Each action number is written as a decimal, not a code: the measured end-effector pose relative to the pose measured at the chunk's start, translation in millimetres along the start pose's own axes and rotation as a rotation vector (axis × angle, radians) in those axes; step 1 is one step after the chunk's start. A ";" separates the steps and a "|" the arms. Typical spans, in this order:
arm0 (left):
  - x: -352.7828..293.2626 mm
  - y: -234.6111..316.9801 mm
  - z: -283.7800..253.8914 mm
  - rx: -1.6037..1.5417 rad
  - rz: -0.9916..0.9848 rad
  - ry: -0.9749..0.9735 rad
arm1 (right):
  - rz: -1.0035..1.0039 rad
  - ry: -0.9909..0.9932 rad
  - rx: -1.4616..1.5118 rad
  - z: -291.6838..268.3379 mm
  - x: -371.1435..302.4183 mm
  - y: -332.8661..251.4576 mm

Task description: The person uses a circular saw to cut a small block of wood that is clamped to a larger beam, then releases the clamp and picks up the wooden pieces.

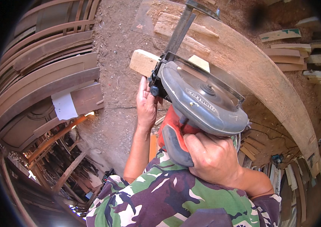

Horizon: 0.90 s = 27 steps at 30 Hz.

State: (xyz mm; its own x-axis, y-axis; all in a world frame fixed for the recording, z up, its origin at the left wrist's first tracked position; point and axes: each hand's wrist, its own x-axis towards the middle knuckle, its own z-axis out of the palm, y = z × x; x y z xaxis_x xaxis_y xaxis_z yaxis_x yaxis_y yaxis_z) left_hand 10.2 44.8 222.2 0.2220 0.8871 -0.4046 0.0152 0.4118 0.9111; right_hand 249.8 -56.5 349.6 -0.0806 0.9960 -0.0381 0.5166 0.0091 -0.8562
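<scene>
A circular saw (202, 98) with a grey guard and red body is tilted in front of my chest. My right hand (215, 157) is wrapped round its rear handle (175, 145). The round blade (209, 90) shows beside the guard, its edge smeared. At the saw's front sits a pale wooden block (144, 62), partly hidden by the base and black fittings. My left hand (146, 108) is beneath the block's near side, fingers pressed up against it next to a dark knob (154, 90). Some left fingers are hidden behind the saw.
A long curved board (266, 75) runs from the far middle round to the right, bearing rough wood offcuts (173, 27). Panels and frames (66, 68) are stacked at left. More planks (287, 56) lie at right. A dark cord (270, 132) crosses the dusty ground.
</scene>
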 end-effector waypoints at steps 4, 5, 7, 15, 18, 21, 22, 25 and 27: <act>1.3 0.5 1.4 -0.006 0.006 -0.006 | -0.016 0.052 0.009 3.4 0.2 2.1; 1.2 1.0 1.1 -0.008 0.003 0.003 | -0.015 0.055 0.010 3.9 1.3 1.2; 1.6 1.2 0.9 -0.006 -0.001 0.014 | -0.011 0.046 0.014 3.6 2.1 0.6; 5.6 2.0 -3.8 -0.023 -0.009 0.029 | 0.003 0.027 0.012 4.2 8.1 -3.5; 7.9 2.2 -7.7 -0.034 -0.011 0.027 | 0.008 0.018 0.001 5.2 10.6 -4.8; 11.5 4.3 -11.8 -0.029 -0.006 0.021 | 0.004 0.012 -0.006 6.3 15.4 -7.2; 12.7 4.6 -13.1 -0.026 -0.002 0.022 | 0.005 -0.002 -0.009 6.5 17.1 -8.2; 16.2 4.8 -19.1 -0.029 -0.005 0.023 | 0.002 -0.024 -0.016 8.5 22.8 -11.4; 19.2 10.9 -25.3 -0.039 -0.041 0.001 | -0.012 -0.015 -0.015 12.6 28.2 -13.1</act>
State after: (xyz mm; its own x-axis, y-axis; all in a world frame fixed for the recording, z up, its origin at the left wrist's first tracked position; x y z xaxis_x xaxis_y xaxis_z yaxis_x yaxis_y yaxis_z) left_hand -10.0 71.6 222.4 0.2212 0.8696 -0.4415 -0.0142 0.4555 0.8901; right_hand 230.0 -29.7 353.2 -0.0997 0.9944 -0.0356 0.5282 0.0226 -0.8488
